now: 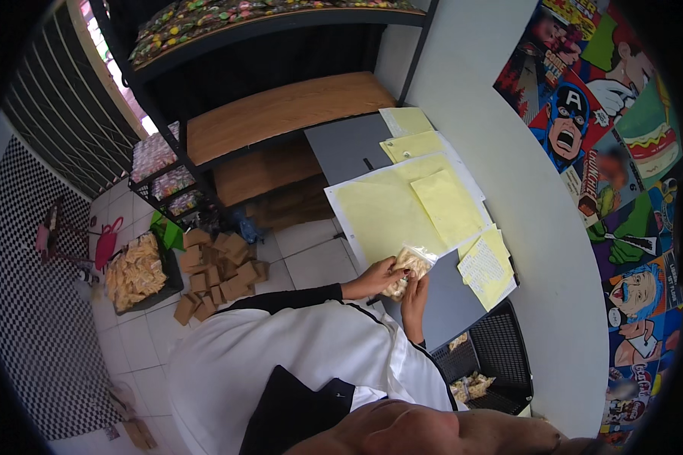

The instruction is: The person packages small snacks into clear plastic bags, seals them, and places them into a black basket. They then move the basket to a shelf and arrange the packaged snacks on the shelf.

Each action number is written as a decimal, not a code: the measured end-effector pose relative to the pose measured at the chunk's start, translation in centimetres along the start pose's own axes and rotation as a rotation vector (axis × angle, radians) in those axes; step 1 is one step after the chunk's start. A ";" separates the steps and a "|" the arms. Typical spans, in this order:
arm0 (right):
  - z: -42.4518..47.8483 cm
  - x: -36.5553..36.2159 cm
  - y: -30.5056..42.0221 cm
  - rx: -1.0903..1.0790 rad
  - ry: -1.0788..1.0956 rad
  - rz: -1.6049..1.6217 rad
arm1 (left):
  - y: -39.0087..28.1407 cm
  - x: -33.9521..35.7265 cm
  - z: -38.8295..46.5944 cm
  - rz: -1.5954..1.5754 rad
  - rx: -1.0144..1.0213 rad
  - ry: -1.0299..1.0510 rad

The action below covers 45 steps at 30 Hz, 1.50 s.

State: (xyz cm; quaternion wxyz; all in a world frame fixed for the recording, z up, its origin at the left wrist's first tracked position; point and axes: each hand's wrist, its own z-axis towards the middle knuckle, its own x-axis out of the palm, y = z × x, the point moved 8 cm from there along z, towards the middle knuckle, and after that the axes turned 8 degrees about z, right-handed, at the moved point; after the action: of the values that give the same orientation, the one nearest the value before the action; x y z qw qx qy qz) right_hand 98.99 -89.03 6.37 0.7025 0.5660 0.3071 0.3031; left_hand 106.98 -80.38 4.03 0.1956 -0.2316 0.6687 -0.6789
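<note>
A small clear plastic bag of pale yellowish pieces (413, 261) is held between both hands over the near edge of the grey table (449, 296). My left hand (377, 277) grips it from the left, thumb and fingers near its middle. On the lower right side, my right hand (415, 298) holds the same bag, fingertips close to those of my left hand. The bag's transparent top edge points up and to the right. Just beyond it lies a large yellow sheet with a white border (375, 210), with a smaller yellow sheet (451, 207) on top.
A black plastic basket (503, 352) holding filled bags stands right of the table. More yellow papers (488, 270) lie along the wall side. On the tiled floor at left are small brown cardboard boxes (227, 264) and a dark crate heaped with filled bags (136, 273). Wooden shelving (290, 116) stands beyond.
</note>
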 end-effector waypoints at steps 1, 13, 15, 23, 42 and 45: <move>0.0 0.9 0.3 -0.003 0.005 0.004 | -0.3 -0.9 -0.4 -0.018 0.016 -0.013; -1.6 14.1 -0.6 0.046 0.076 -0.013 | 0.4 -13.5 -7.6 0.162 -0.129 -0.091; -1.6 16.1 -1.1 0.064 0.117 0.026 | 1.2 -15.3 -8.8 0.178 -0.162 -0.101; -1.7 24.7 -2.1 0.132 0.469 0.099 | 1.2 -20.6 -14.4 -0.015 -0.148 -0.347; -18.8 44.9 0.3 0.124 1.451 0.042 | 3.3 -23.7 -39.6 -0.321 -0.122 -1.295; -22.9 48.4 2.2 0.015 1.527 0.031 | 2.8 -25.1 -44.7 -0.247 -0.117 -1.364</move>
State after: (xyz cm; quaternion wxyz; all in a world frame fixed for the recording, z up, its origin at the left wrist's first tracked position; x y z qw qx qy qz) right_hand 111.47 -37.26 0.30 0.2871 0.2084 0.7017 0.6179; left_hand 101.58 -29.45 -0.07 0.4805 -0.6912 0.4008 -0.3617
